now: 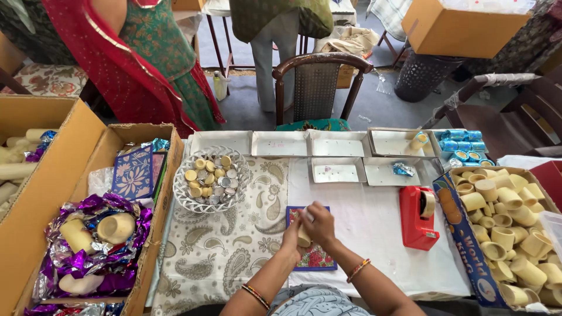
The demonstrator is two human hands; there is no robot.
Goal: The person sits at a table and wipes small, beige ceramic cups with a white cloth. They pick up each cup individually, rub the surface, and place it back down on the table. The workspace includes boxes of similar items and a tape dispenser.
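Both my hands meet over a blue patterned square sheet (319, 257) lying on the white tablecloth. My left hand (291, 235) and my right hand (318, 222) together grip a small cream-coloured cylinder (304, 236), which is mostly hidden between the fingers. Each of my wrists carries a beaded bangle. A silver wire basket (182, 202) filled with gold and silver round discs stands to the left of my hands.
A red tape dispenser (417, 217) stands to the right. A box (468, 246) of cream rings is at far right. Cardboard boxes (153, 234) with purple foil and cylinders sit at left. Several silver trays (337, 144) line the far edge. A chair and two standing people are beyond.
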